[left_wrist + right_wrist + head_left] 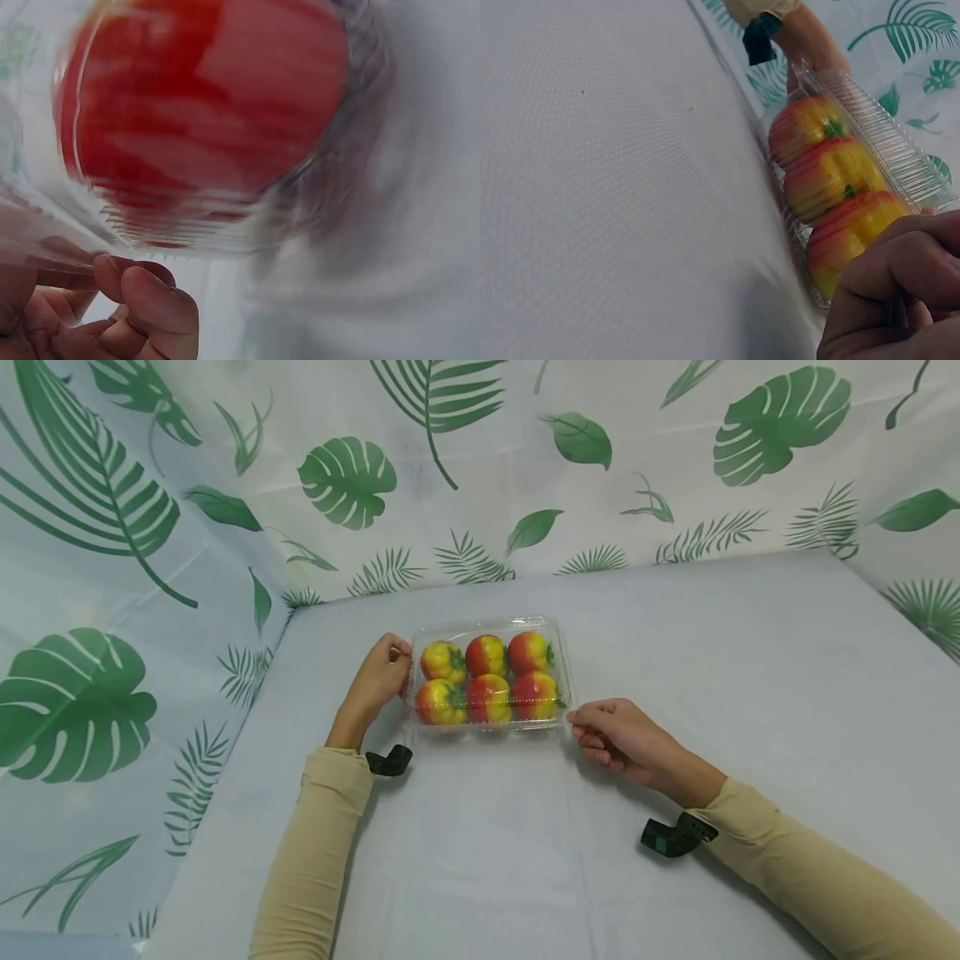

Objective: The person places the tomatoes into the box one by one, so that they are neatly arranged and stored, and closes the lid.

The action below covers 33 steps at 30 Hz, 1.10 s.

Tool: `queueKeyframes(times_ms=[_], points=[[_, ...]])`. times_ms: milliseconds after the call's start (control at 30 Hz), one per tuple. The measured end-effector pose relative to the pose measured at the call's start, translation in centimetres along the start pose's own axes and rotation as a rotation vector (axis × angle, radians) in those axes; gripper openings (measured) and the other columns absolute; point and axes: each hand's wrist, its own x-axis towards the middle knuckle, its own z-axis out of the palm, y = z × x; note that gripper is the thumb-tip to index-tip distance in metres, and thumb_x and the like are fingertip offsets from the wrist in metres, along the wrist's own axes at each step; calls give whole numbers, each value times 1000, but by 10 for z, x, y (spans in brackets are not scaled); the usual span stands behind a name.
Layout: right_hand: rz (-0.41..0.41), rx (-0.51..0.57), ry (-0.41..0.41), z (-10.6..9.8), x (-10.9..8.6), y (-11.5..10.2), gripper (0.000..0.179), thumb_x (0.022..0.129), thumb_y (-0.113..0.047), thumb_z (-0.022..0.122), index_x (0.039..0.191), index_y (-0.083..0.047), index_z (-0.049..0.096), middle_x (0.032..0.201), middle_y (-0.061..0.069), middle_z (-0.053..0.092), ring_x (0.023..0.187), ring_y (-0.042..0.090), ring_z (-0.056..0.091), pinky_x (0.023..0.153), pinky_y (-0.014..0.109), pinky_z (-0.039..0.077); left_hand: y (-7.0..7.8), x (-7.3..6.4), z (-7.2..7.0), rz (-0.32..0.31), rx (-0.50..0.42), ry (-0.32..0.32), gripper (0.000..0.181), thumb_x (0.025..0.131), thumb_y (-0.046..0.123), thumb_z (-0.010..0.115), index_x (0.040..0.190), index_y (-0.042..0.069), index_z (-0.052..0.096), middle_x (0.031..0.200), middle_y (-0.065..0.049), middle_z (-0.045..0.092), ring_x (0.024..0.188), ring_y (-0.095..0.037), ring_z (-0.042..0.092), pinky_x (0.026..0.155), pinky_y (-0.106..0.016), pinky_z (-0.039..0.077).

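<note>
In the head view, a clear plastic clamshell box (480, 628) lies over the table with its lid down. Several round red-and-yellow fruits (488, 696) with green leafy stems sit inside in two rows. My left hand (378, 675) pinches the box's left edge; in the left wrist view, thumb and fingertips (161, 300) meet at the plastic rim below a red fruit (202, 90). My right hand (622, 739) pinches the front right corner between thumb and index finger, its other fingers curled under. The right wrist view shows the box wall (900, 165) tilted beyond that hand.
A pale grey-white cloth covers the table (480, 843). Behind and to the left hang white curtains (465, 510) printed with green leaves, meeting the table at its far and left edges. Each wrist carries a black camera mount (678, 835).
</note>
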Motion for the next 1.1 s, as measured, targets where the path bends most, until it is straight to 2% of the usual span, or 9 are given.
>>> queueKeyframes(times_ms=[100, 267, 400, 500, 667, 833, 933, 1100], points=[[-9, 5, -8, 1, 1, 1, 34, 108, -15, 57, 75, -9, 62, 61, -3, 48, 50, 6, 43, 44, 20, 29, -2, -1, 0, -34, -72, -6, 16, 108, 10, 46, 121, 3, 52, 88, -7, 50, 69, -15, 47, 58, -25, 44], [-12, 12, -11, 6, 1, 2, 34, 109, -15, 57, 76, -8, 63, 61, -2, 49, 50, 6, 44, 43, 19, 31, -7, -7, -5, -100, -157, -50, 27, 112, 16, 47, 137, 6, 52, 93, -6, 53, 76, -16, 50, 65, -27, 48], [-14, 17, 4, 9, 1, 0, 33, 108, -16, 57, 76, -7, 62, 62, -1, 49, 50, 7, 44, 43, 18, 32, -9, -17, -10, -80, -176, -120, 42, 114, 15, 46, 157, 14, 48, 102, -11, 56, 77, -19, 52, 66, -28, 51], [-15, 30, 25, 10, 1, 1, 33, 108, -15, 57, 76, -6, 62, 61, -1, 48, 50, 7, 44, 43, 18, 33, -9, -28, -13, -58, -187, -173, 49, 115, 14, 44, 165, 17, 42, 107, -14, 54, 75, -19, 52, 65, -29, 52], [-15, 43, 44, 9, 2, 5, 35, 109, -14, 55, 75, -8, 61, 61, -2, 48, 50, 7, 45, 42, 17, 35, -13, -47, -20, -65, -228, -283, 59, 115, 10, 43, 172, 19, 29, 114, -17, 50, 74, -19, 56, 68, -30, 56], [-15, 37, 38, 9, 2, 6, 35, 109, -15, 55, 75, -8, 61, 61, -1, 49, 50, 8, 45, 42, 18, 36, -21, -57, -26, -62, -312, -392, 66, 113, 7, 42, 174, 20, 20, 121, -17, 43, 79, -20, 58, 77, -31, 57], [-12, 34, 43, 9, 2, 7, 35, 109, -15, 56, 75, -8, 61, 61, -1, 49, 50, 8, 45, 42, 18, 36, -25, -60, -26, -52, -363, -422, 69, 112, 4, 43, 174, 20, 17, 125, -18, 41, 82, -21, 59, 79, -30, 57], [-11, 37, 48, 9, 3, 7, 35, 109, -16, 56, 75, -8, 61, 62, -1, 49, 50, 8, 45, 43, 19, 36, -27, -66, -23, -47, -418, -432, 75, 109, 0, 46, 174, 20, 15, 131, -18, 36, 86, -21, 61, 81, -30, 58]])
